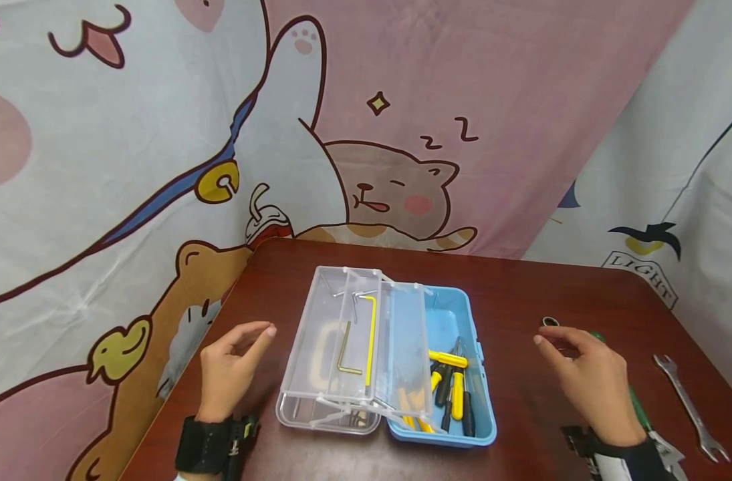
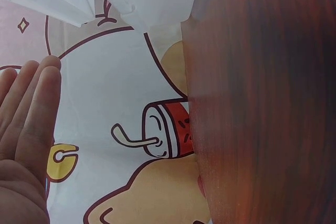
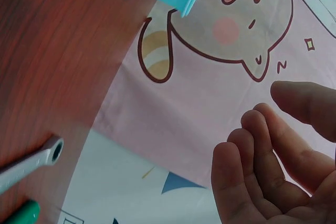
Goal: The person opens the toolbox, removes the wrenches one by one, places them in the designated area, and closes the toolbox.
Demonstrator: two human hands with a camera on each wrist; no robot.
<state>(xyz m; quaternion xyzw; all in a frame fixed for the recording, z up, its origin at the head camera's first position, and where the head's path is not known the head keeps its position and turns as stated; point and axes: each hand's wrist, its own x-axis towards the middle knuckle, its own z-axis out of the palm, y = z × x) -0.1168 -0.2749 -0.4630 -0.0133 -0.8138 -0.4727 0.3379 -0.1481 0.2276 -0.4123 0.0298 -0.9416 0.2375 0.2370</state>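
My left hand (image 1: 230,371) is held over the table's left side, fingers loosely bent and nothing in them. Between the hands stands an open toolbox with a light blue base (image 1: 446,307) and a clear lid section (image 1: 305,347) folded out to the left. In the clear part lie a yellow hex key (image 1: 371,341) and a brass-coloured hex key (image 1: 343,351). Several screwdrivers (image 1: 458,395) with yellow or black handles fill the blue base. My right hand (image 1: 591,381), also holding nothing, hovers over a ring-ended wrench (image 3: 31,166) and a green-handled tool (image 1: 639,409), both partly hidden.
An open-ended wrench (image 1: 693,409) lies at the right on the dark wooden table (image 1: 522,280). Behind the table hangs a cartoon-printed cloth (image 1: 492,80). Dark straps sit around both wrists.
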